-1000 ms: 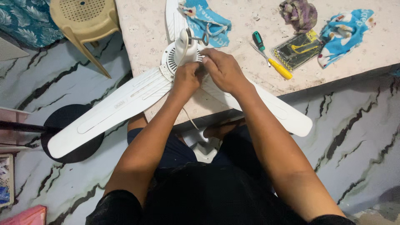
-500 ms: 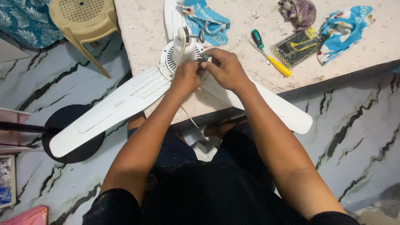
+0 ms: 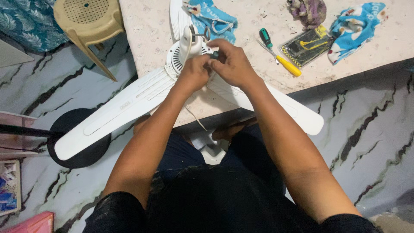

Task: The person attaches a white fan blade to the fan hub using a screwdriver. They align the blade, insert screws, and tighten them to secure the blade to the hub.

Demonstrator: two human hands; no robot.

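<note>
A white ceiling fan (image 3: 129, 101) lies on the corner of a speckled table (image 3: 146, 30), its long blades reaching past the edge. Its round vented motor hub (image 3: 174, 58) carries a white stem (image 3: 188, 41) with a metal hook on top. My left hand (image 3: 194, 71) and my right hand (image 3: 233, 64) meet just right of the hub. Between their fingertips sits a small dark part (image 3: 214, 55), which the fingers pinch. What the part is cannot be made out. A thin white wire (image 3: 196, 121) hangs from under my hands.
On the table lie a green-handled screwdriver (image 3: 266, 39), a yellow-handled screwdriver (image 3: 288, 67), a dark tool pack (image 3: 308, 45), two blue cloths (image 3: 213, 19) (image 3: 355, 28) and a purple rag (image 3: 308, 11). A beige plastic stool (image 3: 86, 21) stands at left. A black round base (image 3: 77, 138) rests on marble floor.
Both hands have shifted slightly up toward the fan's stem, staying together at the hub. The small dark part now shows between the fingertips. The fan has barely moved.
</note>
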